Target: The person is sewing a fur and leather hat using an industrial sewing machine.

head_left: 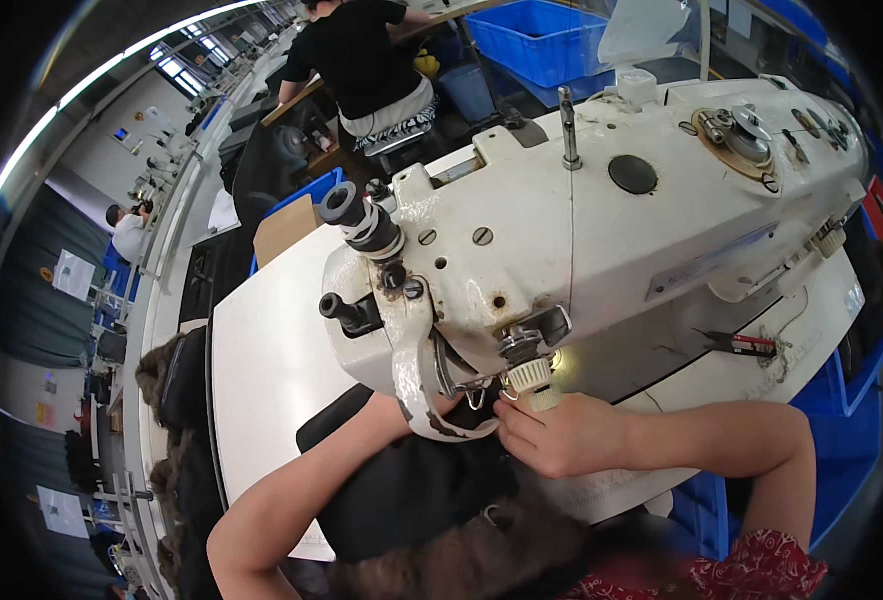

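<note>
A white industrial sewing machine [571,240] fills the middle of the head view. My right hand [566,435] is at its needle end, just below the ribbed tension knob [529,375]. Its fingers are curled and pressed together; what they pinch is hidden. My left hand [391,415] reaches in from the left behind the machine's curved guard, which hides its fingers. Under the machine head and across my lap lies a black garment [401,500] with brown fur trim [431,565]. A small light glows beside the needle area.
Red-and-black thread snips [741,343] lie on the white table [261,330] at right, near loose thread. Another fur-trimmed dark garment [176,400] hangs at the left edge. Blue bins [536,45] stand behind and at lower right. A seated person [361,70] works beyond the machine.
</note>
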`<state>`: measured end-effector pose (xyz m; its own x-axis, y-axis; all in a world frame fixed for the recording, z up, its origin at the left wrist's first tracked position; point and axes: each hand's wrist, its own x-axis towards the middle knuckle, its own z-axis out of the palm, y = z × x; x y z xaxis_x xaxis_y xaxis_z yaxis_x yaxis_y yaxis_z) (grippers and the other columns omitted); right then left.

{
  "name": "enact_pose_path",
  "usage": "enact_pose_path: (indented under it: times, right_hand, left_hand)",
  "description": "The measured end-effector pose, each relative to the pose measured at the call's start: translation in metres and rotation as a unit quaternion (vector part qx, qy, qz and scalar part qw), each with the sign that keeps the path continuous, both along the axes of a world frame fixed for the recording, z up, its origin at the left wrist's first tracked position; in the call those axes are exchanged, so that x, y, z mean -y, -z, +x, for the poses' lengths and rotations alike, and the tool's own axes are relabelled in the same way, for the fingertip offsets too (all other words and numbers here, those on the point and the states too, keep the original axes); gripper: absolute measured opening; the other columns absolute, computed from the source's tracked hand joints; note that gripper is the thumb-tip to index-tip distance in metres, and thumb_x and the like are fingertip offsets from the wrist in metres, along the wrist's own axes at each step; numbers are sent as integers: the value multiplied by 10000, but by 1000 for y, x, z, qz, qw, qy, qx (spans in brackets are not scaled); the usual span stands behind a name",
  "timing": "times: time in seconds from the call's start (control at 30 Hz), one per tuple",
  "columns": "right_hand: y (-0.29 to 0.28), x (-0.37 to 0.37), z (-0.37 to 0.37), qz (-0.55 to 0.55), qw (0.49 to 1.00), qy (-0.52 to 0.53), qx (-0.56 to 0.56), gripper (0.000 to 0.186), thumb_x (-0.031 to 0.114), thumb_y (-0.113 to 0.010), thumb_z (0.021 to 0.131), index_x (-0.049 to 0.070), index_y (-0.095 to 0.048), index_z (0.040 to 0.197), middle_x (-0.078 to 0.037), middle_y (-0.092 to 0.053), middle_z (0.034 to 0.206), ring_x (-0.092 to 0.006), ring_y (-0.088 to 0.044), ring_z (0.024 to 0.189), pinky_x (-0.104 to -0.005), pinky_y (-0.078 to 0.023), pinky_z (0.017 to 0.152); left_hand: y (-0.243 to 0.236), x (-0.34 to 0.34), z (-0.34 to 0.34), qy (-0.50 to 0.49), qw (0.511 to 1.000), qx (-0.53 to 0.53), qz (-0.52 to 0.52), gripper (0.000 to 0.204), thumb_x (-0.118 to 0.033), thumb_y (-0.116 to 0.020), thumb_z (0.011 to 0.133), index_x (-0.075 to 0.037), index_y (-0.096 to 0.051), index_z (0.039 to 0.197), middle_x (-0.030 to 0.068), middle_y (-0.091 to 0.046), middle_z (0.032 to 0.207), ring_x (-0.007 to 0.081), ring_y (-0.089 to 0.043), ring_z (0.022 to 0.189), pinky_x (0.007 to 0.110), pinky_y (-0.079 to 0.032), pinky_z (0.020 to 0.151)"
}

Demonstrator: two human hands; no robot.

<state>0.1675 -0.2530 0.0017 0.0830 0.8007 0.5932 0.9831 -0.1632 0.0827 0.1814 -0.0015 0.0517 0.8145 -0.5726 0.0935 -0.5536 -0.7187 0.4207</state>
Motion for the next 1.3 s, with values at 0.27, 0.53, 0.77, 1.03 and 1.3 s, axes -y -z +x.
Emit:
enact_pose_path:
  times: [0.27, 0.53, 0.77, 1.03, 1.3]
  right_hand:
    - [-1, -2, 8, -11, 1000, 13, 2, 366, 161, -668, 750, -49, -712, 1047, -116, -664, 929, -222, -648, 770, -306, -541, 653]
    - [-1, 3, 7, -10, 999, -24, -39, 340, 177, -659, 757, -32, -709, 1019, -102, -643, 966, -237, -643, 839, -323, -548, 700]
    - [-4, 10, -4, -4, 1000, 3, 14, 314, 195, -663, 757, -49, -725, 945, -149, -687, 927, -255, -657, 885, -323, -537, 678]
    - [-10, 10, -17, -39, 997, 34, 52, 365, 199, -656, 736, -74, -727, 967, -237, -733, 978, -243, -669, 887, -277, -494, 613]
    - [-11, 10, -14, -42, 997, 39, 42, 366, 204, -657, 722, -64, -725, 961, -210, -730, 960, -218, -649, 852, -274, -461, 575]
  left_hand:
    - [-9, -18, 10, 34, 973, -167, -158, 605, -293, -775, 909, -64, -550, 1422, 117, -604, 1392, 254, -569, 1292, 425, -437, 1128]
    - [-60, 4, 11, -5, 980, -198, 9, 528, -279, -762, 926, -41, -614, 1373, 168, -624, 1380, 309, -602, 1268, 427, -447, 1123]
    - [-83, 49, -76, 105, 992, 33, 54, 233, -232, -671, 968, -19, -688, 1062, 143, -708, 960, 331, -705, 893, 415, -559, 773]
    - [-49, 61, -89, -164, 984, 58, 38, 244, -134, -720, 891, -13, -723, 1103, 126, -709, 1040, 314, -685, 821, 410, -549, 696]
    - [-41, 48, -68, -72, 987, 68, 127, 362, -165, -645, 908, -22, -708, 1235, 119, -734, 1069, 314, -673, 915, 392, -473, 808]
